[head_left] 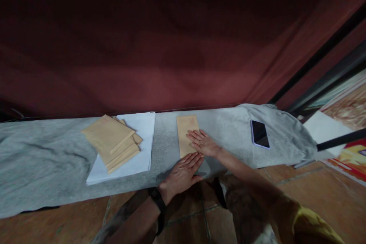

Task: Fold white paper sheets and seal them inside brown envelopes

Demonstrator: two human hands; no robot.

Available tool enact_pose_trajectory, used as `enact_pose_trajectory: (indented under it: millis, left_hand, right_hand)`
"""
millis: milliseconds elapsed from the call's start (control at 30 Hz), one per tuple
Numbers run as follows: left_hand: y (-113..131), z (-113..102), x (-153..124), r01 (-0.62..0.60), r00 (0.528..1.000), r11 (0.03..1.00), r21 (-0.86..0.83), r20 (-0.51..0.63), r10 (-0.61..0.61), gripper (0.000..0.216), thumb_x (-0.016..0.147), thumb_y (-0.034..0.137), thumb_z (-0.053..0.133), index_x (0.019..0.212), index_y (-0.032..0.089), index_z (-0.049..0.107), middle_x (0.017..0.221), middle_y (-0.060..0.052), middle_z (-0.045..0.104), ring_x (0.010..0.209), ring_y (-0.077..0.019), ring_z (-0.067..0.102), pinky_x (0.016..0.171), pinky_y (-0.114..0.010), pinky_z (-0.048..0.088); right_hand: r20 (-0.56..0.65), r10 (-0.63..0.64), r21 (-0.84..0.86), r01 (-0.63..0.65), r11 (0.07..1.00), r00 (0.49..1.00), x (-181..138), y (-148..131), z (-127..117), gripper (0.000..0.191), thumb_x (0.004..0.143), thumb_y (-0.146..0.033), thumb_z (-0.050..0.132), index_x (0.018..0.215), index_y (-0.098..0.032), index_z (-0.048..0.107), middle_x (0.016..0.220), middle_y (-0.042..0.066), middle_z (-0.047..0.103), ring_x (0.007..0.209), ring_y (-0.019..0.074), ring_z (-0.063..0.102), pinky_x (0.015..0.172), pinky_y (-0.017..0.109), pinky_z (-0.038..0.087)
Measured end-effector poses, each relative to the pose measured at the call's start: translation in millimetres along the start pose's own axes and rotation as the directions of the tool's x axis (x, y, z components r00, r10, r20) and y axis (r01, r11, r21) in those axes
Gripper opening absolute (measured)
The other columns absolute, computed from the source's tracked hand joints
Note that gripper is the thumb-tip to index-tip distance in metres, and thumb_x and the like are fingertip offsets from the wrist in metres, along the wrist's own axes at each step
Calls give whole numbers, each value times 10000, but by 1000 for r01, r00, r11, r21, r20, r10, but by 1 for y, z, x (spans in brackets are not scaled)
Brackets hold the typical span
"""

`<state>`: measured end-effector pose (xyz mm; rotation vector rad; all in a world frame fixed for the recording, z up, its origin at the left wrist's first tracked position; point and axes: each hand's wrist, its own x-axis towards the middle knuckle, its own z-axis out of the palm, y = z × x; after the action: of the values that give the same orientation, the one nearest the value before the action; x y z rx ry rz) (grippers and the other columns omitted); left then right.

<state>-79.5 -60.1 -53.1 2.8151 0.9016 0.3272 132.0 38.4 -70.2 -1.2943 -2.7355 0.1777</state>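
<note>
A single brown envelope (pixel 186 129) lies flat on the grey cloth (pixel 51 160) in front of me. My right hand (pixel 203 143) rests flat on its right side, fingers stretched out. My left hand (pixel 183 175) lies flat on the envelope's near end, fingers together and extended; a dark band circles that wrist. Neither hand grips anything. To the left, a loose stack of several brown envelopes (pixel 113 141) sits on a pile of white paper sheets (pixel 140 137).
A phone (pixel 259 133) with a dark screen lies on the cloth to the right. A dark red curtain (pixel 171 45) hangs behind. Tiled floor (pixel 300 187) shows below, and coloured printed sheets (pixel 351 156) lie at the far right.
</note>
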Motion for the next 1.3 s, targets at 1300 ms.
enact_pose_trajectory:
  millis: [1300]
  left_hand:
    - [-15,-14,17,394,909,919,2,-148,-389,262,975,89,465,1113,201,658,1131,-70,716,1054,-234,654,942,-373,553]
  right_hand:
    - [-358,191,402,-34,915,914,-57,-22,9,237,1011,-198,576,1175,-264,734,1273,60,747,1190,216,679,1030,445,521]
